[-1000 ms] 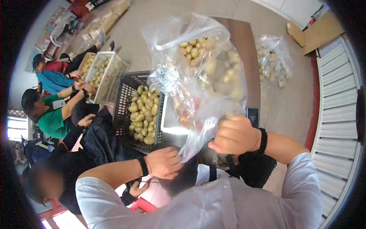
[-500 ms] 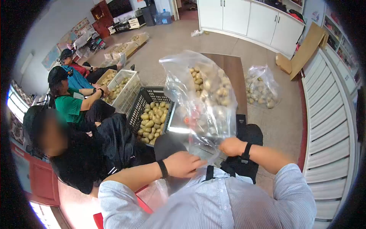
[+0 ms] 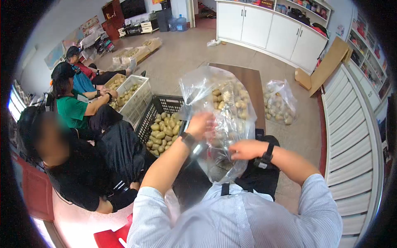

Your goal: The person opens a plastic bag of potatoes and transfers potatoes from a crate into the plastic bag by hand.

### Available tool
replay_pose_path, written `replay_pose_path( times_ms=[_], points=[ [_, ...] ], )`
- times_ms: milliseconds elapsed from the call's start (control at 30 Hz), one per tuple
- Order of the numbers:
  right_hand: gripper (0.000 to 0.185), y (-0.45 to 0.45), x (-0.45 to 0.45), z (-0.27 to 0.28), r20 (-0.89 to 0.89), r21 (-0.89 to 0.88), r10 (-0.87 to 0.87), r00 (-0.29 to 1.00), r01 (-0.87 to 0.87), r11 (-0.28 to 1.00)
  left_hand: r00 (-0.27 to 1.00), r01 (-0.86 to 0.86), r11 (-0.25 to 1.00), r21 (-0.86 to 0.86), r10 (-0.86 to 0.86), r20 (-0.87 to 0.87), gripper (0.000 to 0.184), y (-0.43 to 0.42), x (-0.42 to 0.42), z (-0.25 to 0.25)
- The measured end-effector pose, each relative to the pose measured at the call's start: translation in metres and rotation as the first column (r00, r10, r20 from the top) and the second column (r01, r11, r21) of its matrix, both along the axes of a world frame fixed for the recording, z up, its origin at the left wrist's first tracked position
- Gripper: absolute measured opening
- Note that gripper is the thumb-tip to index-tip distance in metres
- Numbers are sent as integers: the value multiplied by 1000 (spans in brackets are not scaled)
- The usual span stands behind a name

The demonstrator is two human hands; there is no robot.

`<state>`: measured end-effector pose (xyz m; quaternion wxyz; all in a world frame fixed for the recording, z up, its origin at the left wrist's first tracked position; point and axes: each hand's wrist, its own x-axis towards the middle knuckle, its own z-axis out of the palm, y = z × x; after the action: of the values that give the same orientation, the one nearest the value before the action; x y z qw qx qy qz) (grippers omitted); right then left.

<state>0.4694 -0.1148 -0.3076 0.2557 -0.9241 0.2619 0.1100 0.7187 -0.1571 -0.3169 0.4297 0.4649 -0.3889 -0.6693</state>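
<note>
Clear plastic bag (image 3: 231,105) of potatoes lying on brown table (image 3: 255,89), beyond right hand (image 3: 248,149) and left hand (image 3: 202,126). Both hands touching its near part; blur hides whether fingers grip. Black crate (image 3: 142,126) of potatoes left of bag.

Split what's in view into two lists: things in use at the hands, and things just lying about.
In use:
- clear potato bag, at the left hand and right hand
- brown board beneath it

Probably just lying about:
- cardboard
- water jugs
- white bag on the floor
</note>
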Motion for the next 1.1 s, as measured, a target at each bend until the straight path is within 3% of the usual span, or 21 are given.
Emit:
replay_pose_path(
  times_ms=[33, 67, 133, 167, 233, 333, 367, 400, 433, 467, 567, 667, 733, 833, 867, 933, 967, 1000, 1033, 1067, 1100],
  points=[
    [38, -15, 3, 7, 81, -53, -40, 996, 44, 998, 977, -112, 992, 59, 121, -174, 24, -5, 4, 2],
    [40, -33, 8, 14, 67, -41, -114, 991, 117, 992, 976, -123, 990, 64, 132, -175, 24, -8, 6, 2],
    [40, -76, 12, 10, 290, -66, -193, 937, 220, 973, 982, -167, 986, -12, 165, -89, 25, -21, 9, -1],
    [40, -94, 15, 7, 373, -18, -258, 891, 285, 958, 982, -170, 985, 4, 170, -82, 25, -24, 11, -7],
    [39, -116, 34, 42, 242, 292, -518, 820, 448, 845, 984, -156, 985, -76, 162, 79, 25, -34, 15, -26],
    [46, -174, 50, 32, 315, 310, -519, 794, 431, 848, 954, -150, 978, -147, 182, 236, 29, -56, 16, -51],
    [46, -188, 52, 25, 419, -6, -349, 838, 387, 922, 907, -60, 958, -280, 170, 387, 30, -64, 17, -62],
    [46, -198, 54, 21, 416, 4, -350, 840, 383, 924, 831, 55, 920, -388, 173, 528, 30, -70, 18, -70],
    [45, -207, 54, 14, 362, -103, -275, 890, 332, 938, 827, 82, 843, -532, 240, 509, 35, -76, 17, -80],
    [44, -213, 55, 5, 297, -202, -205, 933, 271, 941, 827, 80, 853, -515, 231, 512, 35, -81, 18, -91],
    [40, -217, 44, -13, 214, -44, -149, 965, 162, 986, 804, 161, 954, -252, 22, 595, 35, -78, 9, -80],
    [34, -199, 15, -33, 136, 62, -180, 974, 173, 983, 807, 195, 892, -408, 91, 583, 29, -83, 15, -96],
    [30, -173, -13, -39, 77, 37, -249, 966, 246, 968, 793, 168, 920, -354, 87, 603, 27, -88, 21, -102],
    [30, -128, -72, -61, 177, -11, -658, 732, 670, 742, 926, 35, 959, -282, 75, 370, 22, -88, 23, -104],
    [31, -111, -96, -79, 226, 24, -741, 632, 757, 653, 928, 39, 958, -283, 71, 366, 22, -87, 23, -97],
    [36, -75, -142, -110, 77, 171, -904, 420, 888, 427, 901, 62, 990, -129, 0, 434, 24, -87, 25, -82],
    [37, -48, -181, -171, 114, 12, -877, 467, 882, 471, 880, 85, 983, -164, 3, 474, 23, -89, 27, -89],
    [37, -13, -203, -208, 73, 138, -871, 486, 860, 491, 890, 85, 976, -199, 16, 457, 23, -89, 27, -88],
    [38, 12, -173, -160, -281, 186, -832, 478, 878, 441, 904, 53, 975, -217, 46, 426, 23, -91, 25, -90],
    [39, 50, -200, -210, -181, 271, -741, 647, 757, 595, 917, 21, 974, -228, 73, 393, 23, -90, 22, -92],
    [39, 80, -198, -215, -237, 400, -680, 694, 707, 583, 908, 47, 973, -225, 53, 417, 23, -91, 23, -93]
  ],
)
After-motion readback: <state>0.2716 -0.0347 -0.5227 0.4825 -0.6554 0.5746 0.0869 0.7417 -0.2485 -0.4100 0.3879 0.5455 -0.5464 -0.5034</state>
